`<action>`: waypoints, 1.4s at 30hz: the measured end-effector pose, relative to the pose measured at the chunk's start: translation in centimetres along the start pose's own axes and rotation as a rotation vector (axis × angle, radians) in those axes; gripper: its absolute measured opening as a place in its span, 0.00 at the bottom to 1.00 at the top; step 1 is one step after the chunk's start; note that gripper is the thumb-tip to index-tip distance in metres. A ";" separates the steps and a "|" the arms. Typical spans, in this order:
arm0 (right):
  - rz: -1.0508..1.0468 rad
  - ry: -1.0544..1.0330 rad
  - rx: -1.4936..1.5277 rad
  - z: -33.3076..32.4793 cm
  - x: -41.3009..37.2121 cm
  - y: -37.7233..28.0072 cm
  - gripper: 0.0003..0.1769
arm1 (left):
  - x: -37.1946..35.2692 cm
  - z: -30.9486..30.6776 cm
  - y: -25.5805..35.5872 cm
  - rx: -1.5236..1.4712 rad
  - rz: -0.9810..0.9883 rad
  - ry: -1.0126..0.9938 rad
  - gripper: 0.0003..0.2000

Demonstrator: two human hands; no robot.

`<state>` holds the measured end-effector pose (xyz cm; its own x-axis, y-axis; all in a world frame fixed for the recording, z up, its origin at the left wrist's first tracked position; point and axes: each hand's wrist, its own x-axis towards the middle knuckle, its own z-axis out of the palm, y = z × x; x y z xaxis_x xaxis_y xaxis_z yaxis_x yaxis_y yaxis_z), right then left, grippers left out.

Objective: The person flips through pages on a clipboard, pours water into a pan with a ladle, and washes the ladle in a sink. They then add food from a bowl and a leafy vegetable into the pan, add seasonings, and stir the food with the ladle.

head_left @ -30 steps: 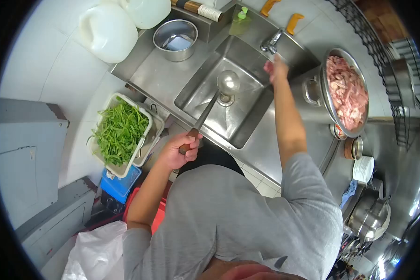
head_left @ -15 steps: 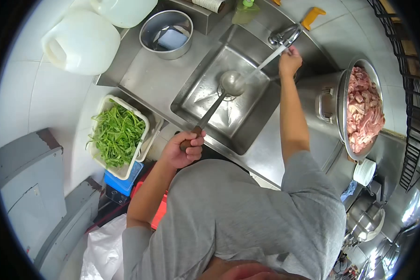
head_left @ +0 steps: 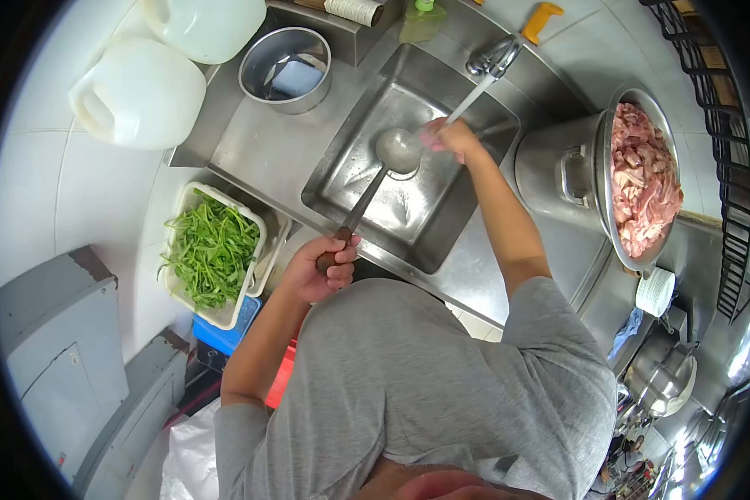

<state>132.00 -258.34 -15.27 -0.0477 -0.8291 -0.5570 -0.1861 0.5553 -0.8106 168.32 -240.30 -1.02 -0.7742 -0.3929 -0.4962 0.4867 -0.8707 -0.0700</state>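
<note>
A long-handled metal ladle (head_left: 398, 152) is tilted over the sink (head_left: 442, 221), its round bowl above the drain area. My left hand (head_left: 318, 268) is wrapped round the ladle's brown wooden handle at the sink's front edge. Water runs from the chrome faucet (head_left: 497, 57) in a slanting stream. My right hand (head_left: 452, 139) is in that stream, just right of the ladle's bowl. Its fingers point toward the bowl, loosely apart and partly blurred, with no object seen in them.
Right of the sink stands a tall steel pot (head_left: 558, 171) with a basin of raw cut meat (head_left: 642, 187) on top. Leafy greens (head_left: 212, 250) fill a white basket at left. A steel bowl (head_left: 285, 71) sits on the counter. White jugs (head_left: 137, 92) stand at upper left.
My right hand has come away from the faucet, down and left into the running water near the ladle. My left hand still grips the handle; the view has shifted slightly.
</note>
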 end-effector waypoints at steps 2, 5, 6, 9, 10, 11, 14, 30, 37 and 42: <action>0.053 -0.021 0.019 0.0 0.0 -0.1 0.11 | -0.2 0.2 -0.1 0.000 0.000 0.010 0.13; 0.000 0.109 -0.100 0.2 -0.1 -0.6 0.13 | -0.6 0.3 -0.1 -0.001 -0.007 0.017 0.13; 0.006 0.095 -0.089 0.3 0.0 -0.6 0.13 | -0.7 0.3 -0.2 -0.002 -0.010 0.014 0.13; -0.002 0.093 -0.103 0.4 0.3 -0.5 0.13 | -1.1 0.1 -0.4 -0.005 -0.023 0.019 0.13; -0.021 0.117 -0.138 0.4 0.4 -0.3 0.13 | -1.3 0.0 -0.5 -0.006 -0.028 0.024 0.12; -0.040 0.141 -0.174 0.5 0.5 -0.2 0.14 | -1.4 0.0 -0.5 -0.005 -0.028 0.037 0.12; 0.014 -0.058 0.089 0.2 0.2 -0.3 0.13 | -1.5 0.3 -0.7 0.006 -0.030 0.055 0.12; -0.351 -0.163 -0.211 -0.2 -0.9 -3.2 0.24 | -3.1 1.3 -0.9 1.728 0.109 0.372 0.21; 0.257 -0.232 -0.300 -1.0 1.0 -3.7 0.27 | -4.6 3.8 -2.5 1.970 0.191 0.555 0.25; -0.248 -0.362 -0.524 0.5 2.0 -2.8 0.15 | -4.2 2.5 -2.8 1.951 0.391 0.473 0.23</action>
<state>132.91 -261.49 -14.23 0.3718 -0.8034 -0.4652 -0.6043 0.1709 -0.7782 169.26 -236.94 3.40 -0.4580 -0.7870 -0.4135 -0.6707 0.0006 0.7417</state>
